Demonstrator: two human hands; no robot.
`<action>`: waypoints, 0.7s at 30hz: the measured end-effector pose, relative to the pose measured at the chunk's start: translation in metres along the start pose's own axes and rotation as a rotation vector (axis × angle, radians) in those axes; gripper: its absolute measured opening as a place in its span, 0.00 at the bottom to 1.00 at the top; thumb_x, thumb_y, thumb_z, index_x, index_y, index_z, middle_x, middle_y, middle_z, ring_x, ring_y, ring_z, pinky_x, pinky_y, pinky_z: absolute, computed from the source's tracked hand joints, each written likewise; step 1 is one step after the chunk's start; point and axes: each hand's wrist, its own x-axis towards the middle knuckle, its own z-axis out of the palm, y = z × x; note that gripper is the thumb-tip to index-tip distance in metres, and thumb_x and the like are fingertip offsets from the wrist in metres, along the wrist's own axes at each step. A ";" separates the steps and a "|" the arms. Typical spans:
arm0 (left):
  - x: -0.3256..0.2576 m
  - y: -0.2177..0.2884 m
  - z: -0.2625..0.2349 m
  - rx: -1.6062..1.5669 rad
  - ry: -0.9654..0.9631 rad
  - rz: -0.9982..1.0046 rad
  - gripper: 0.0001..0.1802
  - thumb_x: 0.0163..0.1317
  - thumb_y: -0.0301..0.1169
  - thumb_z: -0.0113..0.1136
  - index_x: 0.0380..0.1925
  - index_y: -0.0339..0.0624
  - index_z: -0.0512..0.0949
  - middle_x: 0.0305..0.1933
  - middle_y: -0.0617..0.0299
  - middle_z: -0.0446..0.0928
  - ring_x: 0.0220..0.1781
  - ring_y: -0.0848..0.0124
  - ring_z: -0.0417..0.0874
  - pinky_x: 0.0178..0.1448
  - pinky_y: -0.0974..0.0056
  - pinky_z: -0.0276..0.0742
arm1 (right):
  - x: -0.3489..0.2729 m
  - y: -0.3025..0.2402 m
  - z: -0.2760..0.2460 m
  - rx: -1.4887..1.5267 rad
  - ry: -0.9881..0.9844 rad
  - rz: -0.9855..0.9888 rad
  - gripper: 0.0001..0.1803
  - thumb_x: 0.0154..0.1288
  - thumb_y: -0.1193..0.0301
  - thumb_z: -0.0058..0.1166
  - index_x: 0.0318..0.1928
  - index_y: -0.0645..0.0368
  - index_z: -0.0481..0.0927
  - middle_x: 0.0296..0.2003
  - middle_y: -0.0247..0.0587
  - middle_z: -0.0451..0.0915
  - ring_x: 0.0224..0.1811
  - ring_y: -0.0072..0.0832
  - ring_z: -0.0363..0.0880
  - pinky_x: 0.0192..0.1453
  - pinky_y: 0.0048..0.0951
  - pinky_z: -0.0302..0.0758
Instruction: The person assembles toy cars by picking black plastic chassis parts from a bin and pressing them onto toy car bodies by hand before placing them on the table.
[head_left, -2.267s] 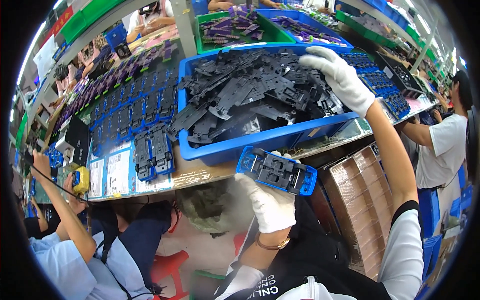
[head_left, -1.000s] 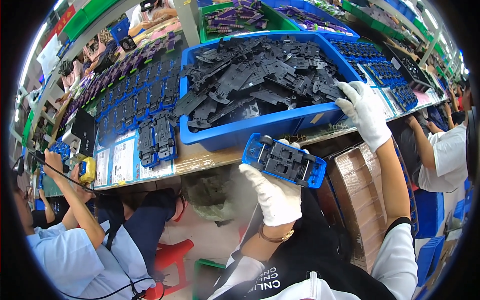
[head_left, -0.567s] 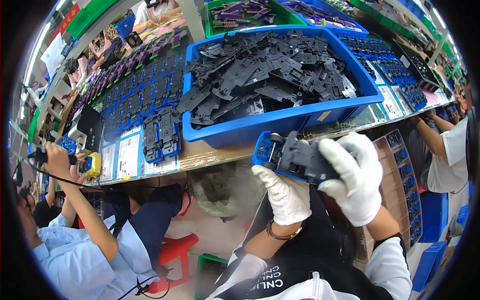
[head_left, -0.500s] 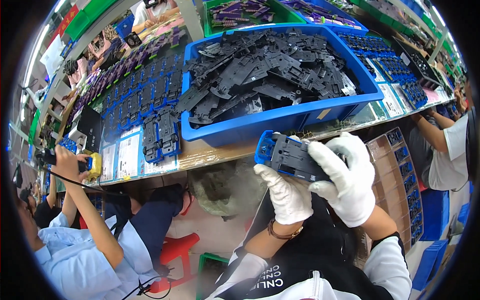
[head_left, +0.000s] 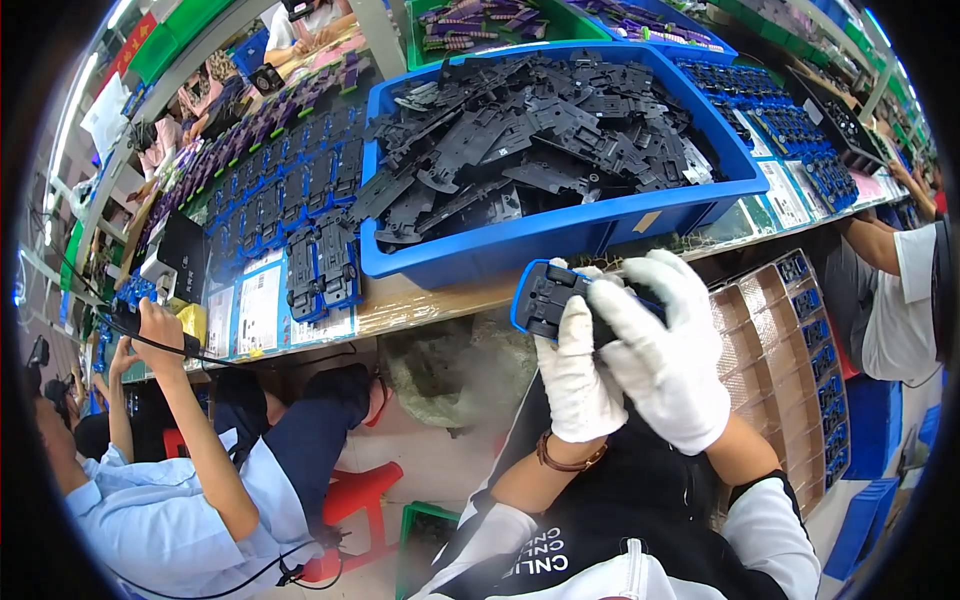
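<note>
A toy car (head_left: 545, 298) with a blue body and a black chassis plate on its upturned underside is between my gloved hands, beyond the bin's near edge. My left hand (head_left: 580, 385) wraps it from below, its fingers closed on the car. Across the chassis lie the fingers of my right hand (head_left: 668, 350), which also grip it and hide its right half. Both hands wear white knit gloves. Just ahead is a large blue bin (head_left: 560, 230) heaped with loose black chassis plates (head_left: 540, 125).
Upturned blue-and-black cars (head_left: 322, 268) stand in rows left of the bin. A divided carton (head_left: 765, 370) to my right holds several blue parts along one side. A co-worker's hand (head_left: 160, 335) works at a yellow fixture (head_left: 193, 325) on the left. A red stool (head_left: 360, 490) stands below.
The black plate, askew over the blue body before, now sits within its rim at the visible end. My right hand has shifted left over the car. The left co-worker's hands have moved.
</note>
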 end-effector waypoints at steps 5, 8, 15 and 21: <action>0.006 0.004 0.002 -0.061 -0.047 0.032 0.24 0.67 0.31 0.58 0.62 0.45 0.65 0.54 0.58 0.74 0.56 0.63 0.77 0.63 0.54 0.75 | -0.028 0.018 -0.001 0.651 0.009 0.439 0.34 0.63 0.57 0.60 0.65 0.59 0.67 0.58 0.50 0.69 0.57 0.37 0.72 0.61 0.36 0.70; 0.005 0.002 0.001 -0.026 -0.033 0.049 0.23 0.68 0.32 0.57 0.61 0.45 0.66 0.54 0.58 0.74 0.55 0.63 0.77 0.62 0.55 0.76 | -0.033 0.015 0.006 1.153 -0.105 0.647 0.39 0.60 0.62 0.67 0.65 0.67 0.64 0.61 0.46 0.69 0.61 0.29 0.69 0.65 0.32 0.67; -0.004 0.004 0.003 0.055 0.017 0.076 0.21 0.67 0.33 0.57 0.58 0.43 0.67 0.51 0.58 0.75 0.53 0.64 0.78 0.60 0.57 0.77 | -0.034 0.002 0.000 1.244 -0.090 0.728 0.37 0.58 0.68 0.68 0.65 0.67 0.65 0.58 0.44 0.72 0.59 0.27 0.71 0.64 0.29 0.68; 0.002 0.001 -0.005 0.091 0.114 0.014 0.18 0.67 0.31 0.56 0.55 0.43 0.68 0.50 0.58 0.76 0.51 0.65 0.80 0.56 0.59 0.79 | -0.038 0.002 0.006 1.266 -0.038 0.755 0.36 0.60 0.68 0.66 0.65 0.66 0.65 0.58 0.42 0.73 0.58 0.26 0.71 0.61 0.27 0.71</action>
